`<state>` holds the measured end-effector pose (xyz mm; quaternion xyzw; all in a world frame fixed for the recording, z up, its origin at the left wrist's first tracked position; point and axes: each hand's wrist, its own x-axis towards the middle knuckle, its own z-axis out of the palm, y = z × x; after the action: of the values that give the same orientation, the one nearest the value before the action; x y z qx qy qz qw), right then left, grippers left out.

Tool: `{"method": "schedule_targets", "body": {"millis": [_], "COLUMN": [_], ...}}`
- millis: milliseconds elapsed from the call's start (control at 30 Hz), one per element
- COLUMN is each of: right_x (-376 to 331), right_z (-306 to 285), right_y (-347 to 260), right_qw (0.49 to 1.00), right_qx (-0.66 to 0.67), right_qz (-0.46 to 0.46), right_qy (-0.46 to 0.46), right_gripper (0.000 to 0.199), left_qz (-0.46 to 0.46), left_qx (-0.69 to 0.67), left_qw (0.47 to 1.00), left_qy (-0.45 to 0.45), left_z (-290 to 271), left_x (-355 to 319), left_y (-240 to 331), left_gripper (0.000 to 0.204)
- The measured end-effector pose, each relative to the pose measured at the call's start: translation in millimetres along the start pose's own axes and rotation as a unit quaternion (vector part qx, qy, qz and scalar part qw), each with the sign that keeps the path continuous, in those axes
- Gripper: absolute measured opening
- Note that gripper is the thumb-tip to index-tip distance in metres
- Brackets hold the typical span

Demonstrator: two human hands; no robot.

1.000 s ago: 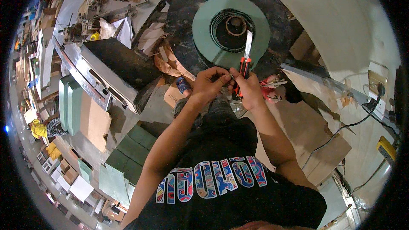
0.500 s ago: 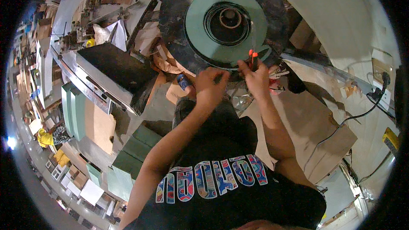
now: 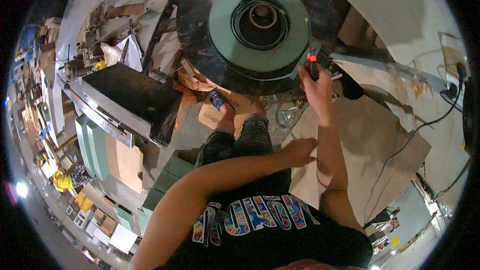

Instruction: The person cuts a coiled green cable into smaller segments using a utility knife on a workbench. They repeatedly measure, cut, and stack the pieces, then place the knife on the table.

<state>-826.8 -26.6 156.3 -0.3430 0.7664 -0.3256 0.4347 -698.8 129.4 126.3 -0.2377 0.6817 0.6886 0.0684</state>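
Note:
In my right hand (image 3: 316, 84), closed and raised at the right rim of the roll, is a small black-and-orange tool (image 3: 313, 59); its exact kind is unclear. Next to the tool, a loose end of green strip (image 3: 314, 48) stands off the roll. That wide, flat roll of green strip (image 3: 220, 25) lies on a round black table (image 3: 192, 35), with dark loops and a brown ring (image 3: 263, 26) at its centre. Lower down, my left hand (image 3: 299, 151) reaches across my body with its fingers stretched toward my right forearm, seemingly holding nothing. Whether it touches the forearm is unclear.
To the left stands a black-topped metal machine (image 3: 132, 85). A large brown board (image 3: 370, 145) lies at the right, with a black cable (image 3: 387, 165) running from a wall socket. Cardboard (image 3: 240, 107) lies at my feet, beside green panels (image 3: 172, 177).
My left hand has left the roll's near edge and come down to my right forearm. My right hand has shifted slightly right with the tool. The loose strip end now stands beside it.

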Motion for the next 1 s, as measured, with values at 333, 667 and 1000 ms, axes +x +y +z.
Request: {"method": "schedule_targets", "body": {"millis": [333, 667, 1000], "right_x": [187.2, 340.0, 353.9], "right_z": [-24.3, 70.5, 132.7], "right_y": [-11.0, -112.2, -172.3], "right_qw": [0.956, 0.889, 0.844], "right_qx": [-0.244, -0.450, -0.516], "right_qz": [-0.117, 0.054, -0.145], "right_qy": [0.117, 0.067, 0.009], "right_gripper": [0.051, 0.049, 0.041], "left_qz": [-0.071, -0.150, -0.388], "left_qx": [0.051, 0.087, 0.028], "left_qw": [0.840, 0.760, 0.563], "left_qy": [0.536, 0.627, 0.729], "left_z": [-188.6, -242.6, -252.3], "left_x": [-50.8, -34.6, -37.4], "left_y": [-60.9, -92.9, -125.1], "left_gripper": [0.049, 0.054, 0.079]}}
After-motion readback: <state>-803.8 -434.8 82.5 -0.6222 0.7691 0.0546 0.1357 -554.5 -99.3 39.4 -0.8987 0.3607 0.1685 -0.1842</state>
